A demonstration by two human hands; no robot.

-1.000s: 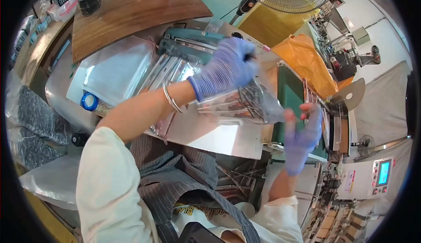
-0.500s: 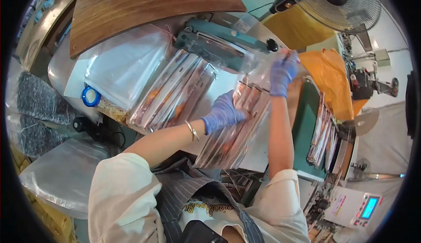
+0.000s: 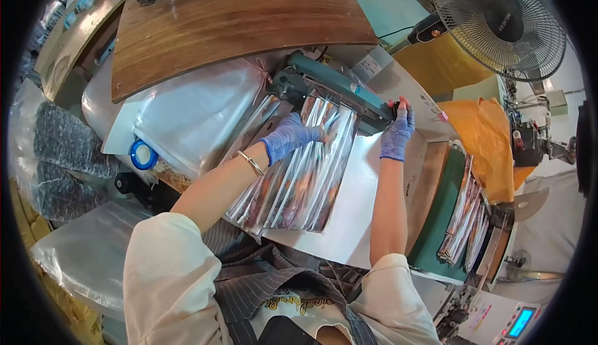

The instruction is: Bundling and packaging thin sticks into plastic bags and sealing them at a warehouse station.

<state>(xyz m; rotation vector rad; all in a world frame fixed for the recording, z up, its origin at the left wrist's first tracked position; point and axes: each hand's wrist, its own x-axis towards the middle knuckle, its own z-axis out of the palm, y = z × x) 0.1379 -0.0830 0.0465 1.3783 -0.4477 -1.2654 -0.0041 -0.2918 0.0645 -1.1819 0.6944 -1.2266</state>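
Observation:
Both hands wear blue gloves with bare fingertips. My left hand [image 3: 289, 138] is closed on a clear plastic bag [image 3: 314, 198] packed with slim flat packets. The bag's far end lies at the jaw of a green bench-top bag sealer [image 3: 339, 83]. My right hand [image 3: 397, 134] is wrapped round the black knob [image 3: 395, 109] at the right end of the sealer's arm. Other filled bags [image 3: 249, 195] lie partly under the held one, to its left. Whether the bag's mouth sits fully between the sealer's jaws is hidden.
A stack of clear empty bags [image 3: 187, 108] and a blue tape roll [image 3: 144, 155] lie left. Beyond is a raised wooden board [image 3: 243, 24]. At right are a green surface [image 3: 430, 220] with loose packets [image 3: 464, 220], an orange bag [image 3: 483, 139] and a fan [image 3: 498, 21].
The filled bag has moved left and away from me, up to the sealer. My right hand has left the bag's mouth and taken hold of the sealer's knob.

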